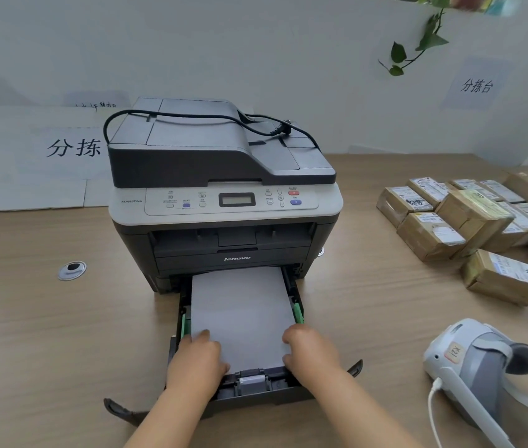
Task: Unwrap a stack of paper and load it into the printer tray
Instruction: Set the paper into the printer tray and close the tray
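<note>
Paper stack (240,312) lies in one tray (288,388); left hand (196,360) and right hand (311,350) each grip an edge.

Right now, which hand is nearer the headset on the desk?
Right. The right hand rests on the paper's near right corner, on the side toward the headset; the left hand is at the opposite corner.

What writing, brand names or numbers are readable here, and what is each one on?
"lenovo": printer front.
"M7615DNA": printer's top left corner.
"分拣": paper sign on the left.
"分拣台": wall sign on the right.
"K21": sticker on the headset.
Button captions and parcel labels: too small.
</note>
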